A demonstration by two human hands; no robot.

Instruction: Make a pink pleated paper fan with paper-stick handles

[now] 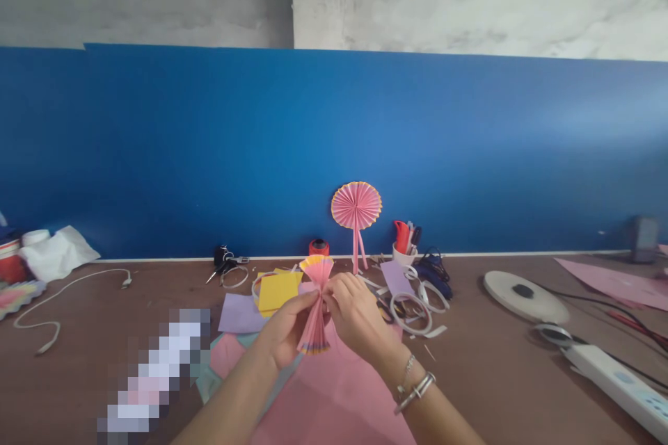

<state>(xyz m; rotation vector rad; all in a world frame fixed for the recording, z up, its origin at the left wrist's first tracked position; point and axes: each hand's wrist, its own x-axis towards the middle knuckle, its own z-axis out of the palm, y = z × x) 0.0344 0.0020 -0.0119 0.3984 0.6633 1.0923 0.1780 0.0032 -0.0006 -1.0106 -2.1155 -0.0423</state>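
Observation:
A pleated pink paper fan (315, 334) with yellow and purple edges is pinched at its middle, its two ends flaring up and down like a bow. My left hand (289, 330) grips it from the left, thumb at the pinched waist. My right hand (355, 309) closes on the same waist from the right; its fingertips are partly hidden. Below my hands lies a large sheet of pink paper (328, 396). Behind them, a round pink pleated fan (357, 205) with a yellow rim stands against the blue panel on pink paper strips.
Yellow paper squares (276, 292) and purple paper (240, 313) lie left of my hands. White tape rings (411, 313) and a cup of pens and scissors (404, 254) are to the right. A power strip (621, 389) and white disc (525, 297) sit farther right; a white cable (73, 278) lies left.

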